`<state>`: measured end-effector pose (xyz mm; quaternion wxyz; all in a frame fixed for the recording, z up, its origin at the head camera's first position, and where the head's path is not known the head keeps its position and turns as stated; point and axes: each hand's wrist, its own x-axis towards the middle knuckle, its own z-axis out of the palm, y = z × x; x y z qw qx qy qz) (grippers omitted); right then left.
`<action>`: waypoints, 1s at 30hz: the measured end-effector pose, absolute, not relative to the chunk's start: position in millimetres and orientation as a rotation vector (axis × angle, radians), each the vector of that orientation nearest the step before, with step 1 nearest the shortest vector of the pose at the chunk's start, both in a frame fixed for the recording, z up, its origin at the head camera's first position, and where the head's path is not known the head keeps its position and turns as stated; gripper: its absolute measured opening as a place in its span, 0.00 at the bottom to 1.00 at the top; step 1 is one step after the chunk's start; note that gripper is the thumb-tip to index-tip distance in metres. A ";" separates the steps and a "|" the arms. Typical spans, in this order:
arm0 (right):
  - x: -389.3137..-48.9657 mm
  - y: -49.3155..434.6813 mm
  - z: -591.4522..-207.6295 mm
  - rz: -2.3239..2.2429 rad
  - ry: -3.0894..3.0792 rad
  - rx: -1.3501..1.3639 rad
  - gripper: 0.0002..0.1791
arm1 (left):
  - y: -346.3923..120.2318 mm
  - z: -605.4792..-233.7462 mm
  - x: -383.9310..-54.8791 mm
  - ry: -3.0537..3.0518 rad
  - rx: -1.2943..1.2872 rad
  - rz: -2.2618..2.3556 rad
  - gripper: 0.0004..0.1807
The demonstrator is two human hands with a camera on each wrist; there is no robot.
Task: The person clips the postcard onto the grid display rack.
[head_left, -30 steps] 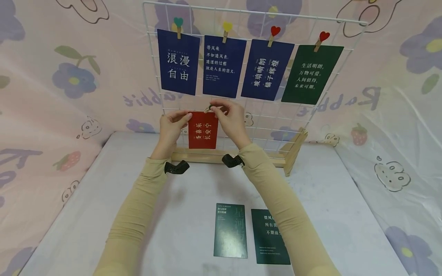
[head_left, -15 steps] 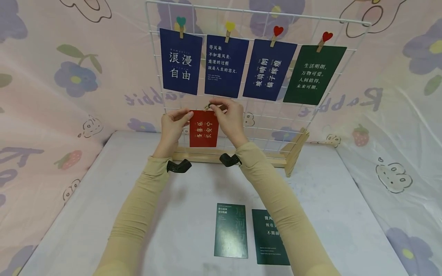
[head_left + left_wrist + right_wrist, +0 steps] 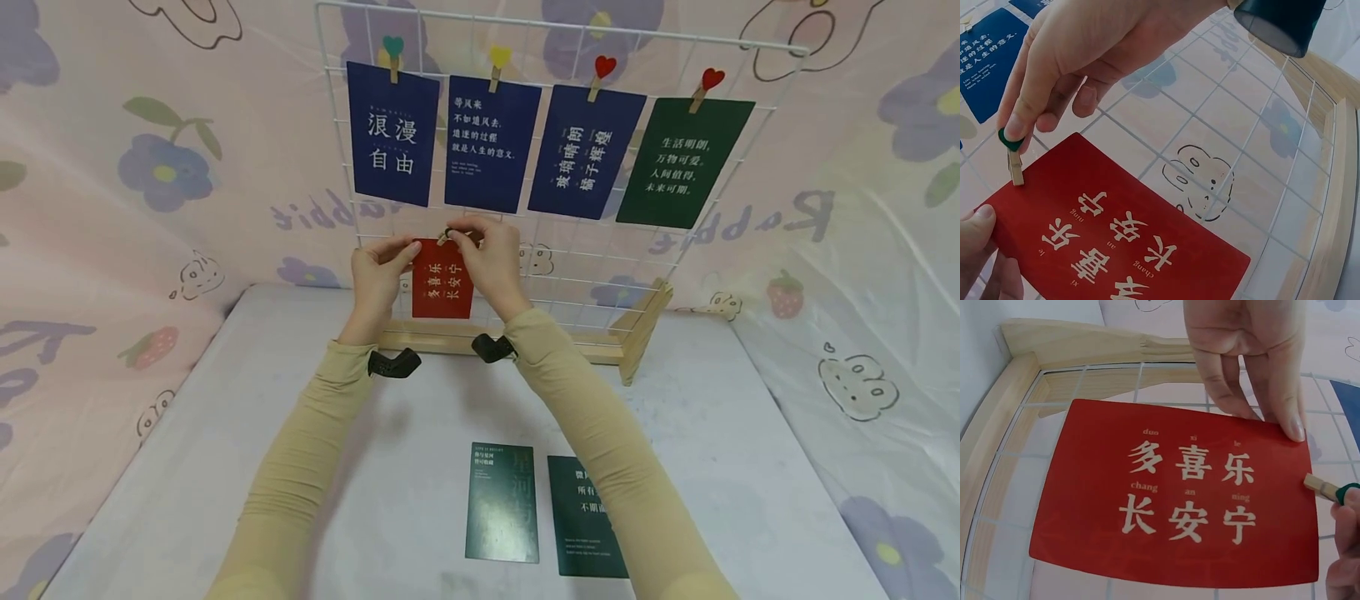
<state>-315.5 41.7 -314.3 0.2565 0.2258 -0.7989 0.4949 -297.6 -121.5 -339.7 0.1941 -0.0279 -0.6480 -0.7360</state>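
Note:
A red card (image 3: 442, 292) with white Chinese characters is held against the white wire grid (image 3: 570, 283), below the row of hanging cards. My left hand (image 3: 377, 273) pinches its upper left corner, thumb in front. Between the thumb and fingers of my right hand (image 3: 493, 260) is a small wooden clothespin (image 3: 1015, 167) with a dark green top. In the left wrist view its wooden tip overlaps the card's top edge. The right wrist view also has the clothespin (image 3: 1319, 485) reaching over that edge, near the middle.
Three blue cards (image 3: 390, 179) and a green card (image 3: 686, 162) hang above on heart-topped clothespins. The grid stands in a wooden base (image 3: 442, 340). Two dark green cards (image 3: 501, 500) lie on the white table (image 3: 397, 467), one partly under my right forearm.
My right hand has shifted slightly left with the clothespin, which now sits lower over the card's top edge. The left hand keeps its hold on the red card's corner.

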 end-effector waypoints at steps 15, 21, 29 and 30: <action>-318.9 38.7 -311.6 1.250 -2.230 0.600 0.08 | -116.3 -348.0 -305.1 -1.768 -0.038 -1.974 0.12; -318.7 38.6 -309.1 1.209 -2.252 0.614 0.08 | -115.9 -348.1 -304.1 -1.785 -0.023 -1.943 0.12; -319.1 40.1 -304.1 1.173 -2.284 0.616 0.08 | -116.2 -348.3 -304.6 -1.785 -0.040 -1.900 0.12; -318.9 40.0 -303.6 1.172 -2.290 0.615 0.08 | -115.8 -348.8 -304.4 -1.784 -0.044 -1.889 0.12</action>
